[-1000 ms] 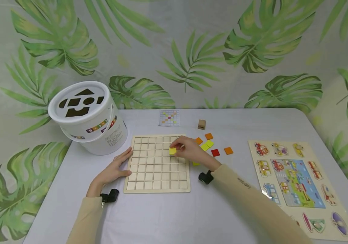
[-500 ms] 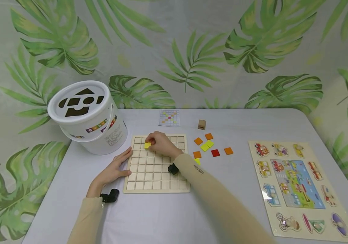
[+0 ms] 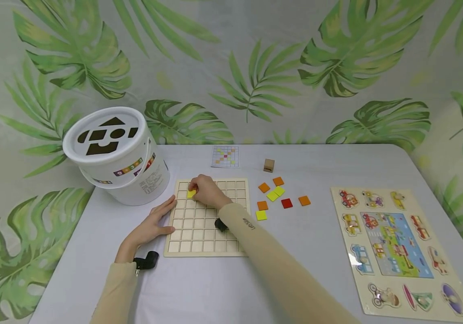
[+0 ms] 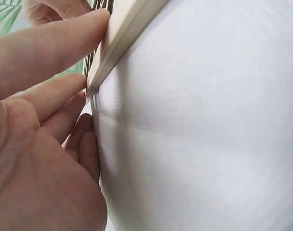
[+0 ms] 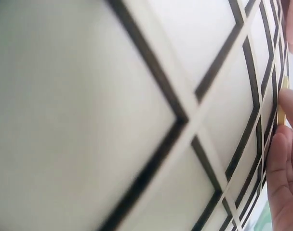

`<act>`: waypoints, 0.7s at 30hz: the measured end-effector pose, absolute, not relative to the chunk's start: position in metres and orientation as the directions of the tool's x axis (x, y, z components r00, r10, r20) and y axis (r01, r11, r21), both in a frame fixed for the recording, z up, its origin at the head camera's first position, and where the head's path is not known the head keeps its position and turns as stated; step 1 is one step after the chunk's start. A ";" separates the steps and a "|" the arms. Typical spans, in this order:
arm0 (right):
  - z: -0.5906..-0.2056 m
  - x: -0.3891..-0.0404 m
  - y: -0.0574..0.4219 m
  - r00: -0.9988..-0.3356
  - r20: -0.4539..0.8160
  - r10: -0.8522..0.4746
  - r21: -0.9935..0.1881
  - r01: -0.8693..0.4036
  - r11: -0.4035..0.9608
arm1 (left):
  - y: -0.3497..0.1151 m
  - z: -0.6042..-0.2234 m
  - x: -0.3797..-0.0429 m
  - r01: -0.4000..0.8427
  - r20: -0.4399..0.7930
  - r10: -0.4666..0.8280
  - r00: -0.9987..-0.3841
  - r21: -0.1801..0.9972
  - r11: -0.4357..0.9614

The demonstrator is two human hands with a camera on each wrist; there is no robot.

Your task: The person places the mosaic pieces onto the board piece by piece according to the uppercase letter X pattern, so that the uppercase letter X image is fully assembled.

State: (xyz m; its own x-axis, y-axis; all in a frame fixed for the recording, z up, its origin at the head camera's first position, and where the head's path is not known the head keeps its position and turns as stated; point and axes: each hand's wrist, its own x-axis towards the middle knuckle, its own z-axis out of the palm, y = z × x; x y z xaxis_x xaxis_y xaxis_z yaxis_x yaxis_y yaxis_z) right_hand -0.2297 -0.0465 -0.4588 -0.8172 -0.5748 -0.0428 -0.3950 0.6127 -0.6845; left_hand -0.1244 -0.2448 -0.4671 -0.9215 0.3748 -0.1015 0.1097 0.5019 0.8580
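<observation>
My right hand (image 3: 210, 192) pinches a small yellow square tile (image 3: 191, 194) over the upper left of a wooden grid board (image 3: 192, 223), near the second row and second column. In the right wrist view the tile (image 5: 281, 114) shows edge-on between thumb and fingertips, close against the grid. My left hand (image 3: 148, 229) rests along the board's left edge with its fingers spread. In the left wrist view, fingertips touch the side of the board (image 4: 118, 33). Loose tiles lie right of the board: a red one (image 3: 286, 203), several orange ones (image 3: 304, 200) and yellow ones (image 3: 261, 215).
A printed pattern card (image 3: 225, 156) lies behind the board, with a small wooden block (image 3: 269, 165) to its right. A white lidded bucket (image 3: 134, 166) stands at the back left. A picture knob puzzle (image 3: 397, 243) takes up the table's right side.
My right hand has carried the yellow tile leftward across the board from its right part, shifting only slightly in the last half second. The left hand stays in place.
</observation>
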 end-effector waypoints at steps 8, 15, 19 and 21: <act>-0.454 -0.228 -0.040 -0.824 -0.031 -0.566 -0.695 -0.390 0.604 | -0.250 -0.478 -0.128 0.101 -0.108 0.371 -0.922 0.860 0.500; -0.445 -0.225 0.013 -0.847 0.003 -0.532 -0.864 -0.270 0.425 | -0.248 -0.478 -0.128 0.095 -0.111 0.367 -0.924 0.860 0.501; -0.442 -0.217 0.061 -0.867 0.012 -0.498 -0.885 -0.241 0.398 | -0.248 -0.477 -0.128 0.092 -0.112 0.362 -0.925 0.860 0.503; -0.443 -0.212 0.085 -0.876 0.014 -0.483 -0.881 -0.239 0.409 | -0.248 -0.477 -0.127 0.089 -0.114 0.360 -0.926 0.860 0.502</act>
State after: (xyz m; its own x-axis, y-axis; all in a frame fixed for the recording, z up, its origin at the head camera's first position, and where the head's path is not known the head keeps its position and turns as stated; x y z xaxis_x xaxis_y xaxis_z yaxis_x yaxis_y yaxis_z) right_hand -0.2118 0.0851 -0.4428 -0.8758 -0.4826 0.0139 -0.2393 0.4088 -0.8807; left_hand -0.1272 -0.2483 -0.4771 -0.9260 0.3600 -0.1137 0.0894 0.5018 0.8603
